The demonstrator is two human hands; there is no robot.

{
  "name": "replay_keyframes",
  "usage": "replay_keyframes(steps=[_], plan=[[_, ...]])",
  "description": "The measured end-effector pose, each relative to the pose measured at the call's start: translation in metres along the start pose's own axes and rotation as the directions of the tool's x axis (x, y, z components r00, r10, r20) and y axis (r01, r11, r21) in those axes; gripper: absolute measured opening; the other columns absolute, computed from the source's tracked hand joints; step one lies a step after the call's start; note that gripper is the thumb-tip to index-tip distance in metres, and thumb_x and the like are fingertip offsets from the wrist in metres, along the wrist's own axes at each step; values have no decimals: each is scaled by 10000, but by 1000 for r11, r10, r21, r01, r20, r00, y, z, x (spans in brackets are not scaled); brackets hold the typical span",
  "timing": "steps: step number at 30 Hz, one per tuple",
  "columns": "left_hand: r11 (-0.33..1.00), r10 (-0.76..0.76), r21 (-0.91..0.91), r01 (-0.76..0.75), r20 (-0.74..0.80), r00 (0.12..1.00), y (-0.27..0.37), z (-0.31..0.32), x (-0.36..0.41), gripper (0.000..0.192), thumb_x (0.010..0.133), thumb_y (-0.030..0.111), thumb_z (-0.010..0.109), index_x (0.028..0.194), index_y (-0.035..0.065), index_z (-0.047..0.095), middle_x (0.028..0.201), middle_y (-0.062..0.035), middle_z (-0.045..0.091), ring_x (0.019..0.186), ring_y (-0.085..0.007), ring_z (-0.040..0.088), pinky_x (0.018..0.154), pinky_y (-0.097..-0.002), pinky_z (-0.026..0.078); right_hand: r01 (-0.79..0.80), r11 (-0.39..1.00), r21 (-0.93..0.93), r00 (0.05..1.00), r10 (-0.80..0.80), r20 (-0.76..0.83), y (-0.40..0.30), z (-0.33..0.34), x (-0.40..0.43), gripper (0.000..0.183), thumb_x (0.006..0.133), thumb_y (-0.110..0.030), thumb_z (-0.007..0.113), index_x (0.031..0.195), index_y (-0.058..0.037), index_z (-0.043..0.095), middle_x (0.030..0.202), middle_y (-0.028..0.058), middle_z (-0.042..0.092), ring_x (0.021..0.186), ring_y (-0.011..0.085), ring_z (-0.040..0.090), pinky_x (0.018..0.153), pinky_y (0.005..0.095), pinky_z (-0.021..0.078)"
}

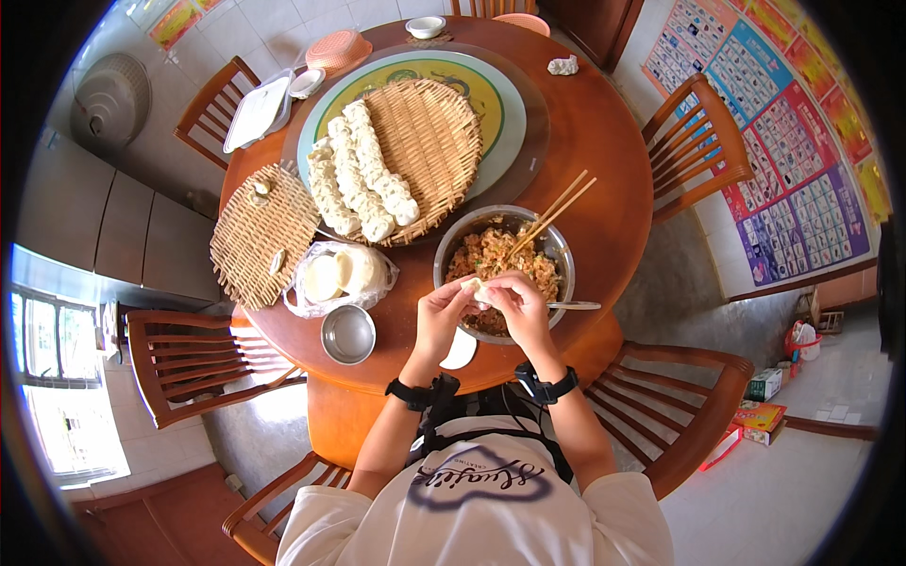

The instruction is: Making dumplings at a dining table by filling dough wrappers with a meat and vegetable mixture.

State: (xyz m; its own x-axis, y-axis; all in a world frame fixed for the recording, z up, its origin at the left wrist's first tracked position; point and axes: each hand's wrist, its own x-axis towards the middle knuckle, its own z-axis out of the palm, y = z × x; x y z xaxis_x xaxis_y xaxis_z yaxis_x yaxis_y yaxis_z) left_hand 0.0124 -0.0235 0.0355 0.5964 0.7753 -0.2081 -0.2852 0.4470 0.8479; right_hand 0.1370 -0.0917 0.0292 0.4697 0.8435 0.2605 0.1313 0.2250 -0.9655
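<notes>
My left hand (446, 311) and my right hand (521, 304) pinch one small pale dumpling (477, 289) between their fingertips, over the near rim of a steel bowl (440, 258). The bowl holds minced filling (488, 251), with two wooden chopsticks (555, 212) standing in it and a metal utensil handle (575, 305) across its right rim. A round dough wrapper (460, 350) lies below my left hand. More wrappers (323, 277) sit in a clear plastic bag (386, 276), beside a small metal bowl (348, 334). Rows of dumplings (368, 159) lie on a round woven tray (439, 141).
The woven tray rests on a turntable (513, 120). A second woven mat (241, 226) at left bears a few small pieces. Behind are a lidded container (258, 110), pink basket (338, 49), white bowls (426, 27) and crumpled tissue (563, 66). Wooden chairs (701, 141) surround the table.
</notes>
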Motion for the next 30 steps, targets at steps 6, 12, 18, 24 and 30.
replay_keyframes(steps=[6, 12, 18, 24, 30], plan=[[985, -59, 166, 48, 64, 996, 9, -1, -4, 249, 891, 108, 501, 1069, -51, 570, 871, -96, 635, 736, -136, 614, 675, -241, 504, -31, 999, -6, 999, 32, 29, -13, 4, 5, 146, 784, -34, 622, 923, 9, 629, 736, 59, 555, 715, 134, 566, 626, 233, 457], [987, -72, 154, 51, 136, 988, 9, -8, -4, 256, 892, 153, 504, 1052, -37, 567, 895, -97, 623, 740, -147, 608, 678, -257, 487, -68, 988, -141, 992, 82, 97, -7, 2, 3, 137, 787, -14, 617, 920, 15, 629, 785, 34, 532, 715, 109, 527, 639, 210, 420], [996, -86, -30, 90, 110, 990, 15, -1, -6, 243, 882, 152, 520, 1048, -23, 554, 891, -88, 615, 715, -140, 605, 650, -232, 473, -113, 986, -120, 990, 122, 71, -9, 2, 6, 58, 798, -49, 606, 810, 8, 611, 738, 48, 526, 673, 143, 528, 612, 251, 424], [948, -135, 311, 69, 197, 971, 12, -9, -2, 288, 865, 140, 554, 1098, -30, 558, 876, -85, 638, 719, -109, 607, 629, -211, 465, -11, 979, -204, 981, 50, 186, -10, -1, 6, 85, 812, -72, 598, 849, 4, 601, 775, 61, 540, 719, 164, 545, 646, 256, 429], [997, -3, 79, 1, 27, 1000, 10, -3, 0, 276, 871, 98, 537, 1100, -56, 553, 914, -95, 636, 754, -116, 609, 655, -217, 489, -292, 909, 298, 956, 288, 57, -22, 8, 5, 99, 843, -56, 566, 915, 13, 565, 877, 58, 561, 770, 133, 593, 670, 227, 501]])
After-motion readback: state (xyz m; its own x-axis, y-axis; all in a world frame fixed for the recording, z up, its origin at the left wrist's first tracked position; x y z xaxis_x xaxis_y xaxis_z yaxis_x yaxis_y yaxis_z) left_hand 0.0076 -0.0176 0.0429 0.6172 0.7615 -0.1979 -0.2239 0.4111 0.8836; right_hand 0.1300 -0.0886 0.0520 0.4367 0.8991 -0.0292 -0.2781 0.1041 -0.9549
